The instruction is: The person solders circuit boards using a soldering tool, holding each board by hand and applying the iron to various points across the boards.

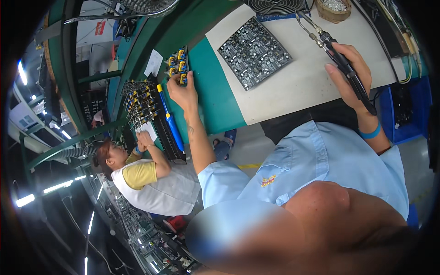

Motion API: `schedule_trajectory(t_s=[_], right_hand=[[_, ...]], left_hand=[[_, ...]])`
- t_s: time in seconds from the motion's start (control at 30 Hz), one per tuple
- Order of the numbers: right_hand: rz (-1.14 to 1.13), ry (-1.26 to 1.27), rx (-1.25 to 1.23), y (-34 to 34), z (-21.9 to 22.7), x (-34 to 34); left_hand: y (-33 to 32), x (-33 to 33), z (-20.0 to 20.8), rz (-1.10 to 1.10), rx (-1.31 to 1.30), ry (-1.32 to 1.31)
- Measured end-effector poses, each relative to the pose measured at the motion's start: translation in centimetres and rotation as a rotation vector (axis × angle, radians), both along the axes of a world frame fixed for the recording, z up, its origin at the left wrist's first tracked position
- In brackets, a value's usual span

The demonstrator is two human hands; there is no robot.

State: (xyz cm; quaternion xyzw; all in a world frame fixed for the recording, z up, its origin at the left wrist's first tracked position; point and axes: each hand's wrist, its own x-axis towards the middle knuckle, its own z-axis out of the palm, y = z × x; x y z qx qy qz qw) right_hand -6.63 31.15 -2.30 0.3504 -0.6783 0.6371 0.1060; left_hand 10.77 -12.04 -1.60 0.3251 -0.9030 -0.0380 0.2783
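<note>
My left hand [184,95] pinches the near end of a narrow circuit board [182,60] carrying several yellow and blue parts, at the left of the bench. In my right hand [354,75] is a black soldering gun [344,64], its fingers closed round the handle. The gun's thin metal tip points to the far left, over the pale work mat. Between my hands a large dark panel [255,53], densely covered with small components, lies on the white mat [293,85]. The gun's tip is apart from that panel.
A blue solder sucker [173,129] with a yellow end lies beside a black rack of yellow-part boards [143,106]. A co-worker [151,178] works at left. A fan grille [277,5], a tub of metal bits [333,9] and a blue bin [408,123] flank the mat.
</note>
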Motion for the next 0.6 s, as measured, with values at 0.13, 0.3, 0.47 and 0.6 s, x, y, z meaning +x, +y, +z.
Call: schedule_trajectory(t_s=[0.13, 0.3, 0.47, 0.6], right_hand=[[-0.001, 0.009, 0.024, 0.2, -0.1, -0.1], [0.001, 0.009, 0.061, 0.3, 0.0, 0.0], [-0.020, 0.035, 0.094, 0.1, 0.3, -0.2], [-0.040, 0.067, 0.125, 0.2, 0.2, -0.6]], left_hand=[[2.1, -1.4, -0.2, -0.058, -0.180, 0.016], [7.3, -7.2, 3.2, -0.409, 0.254, 0.072], [8.0, -9.9, 3.3, -0.677, 0.464, -0.218], [8.3, -10.8, 2.4, -0.667, 0.887, -0.127]])
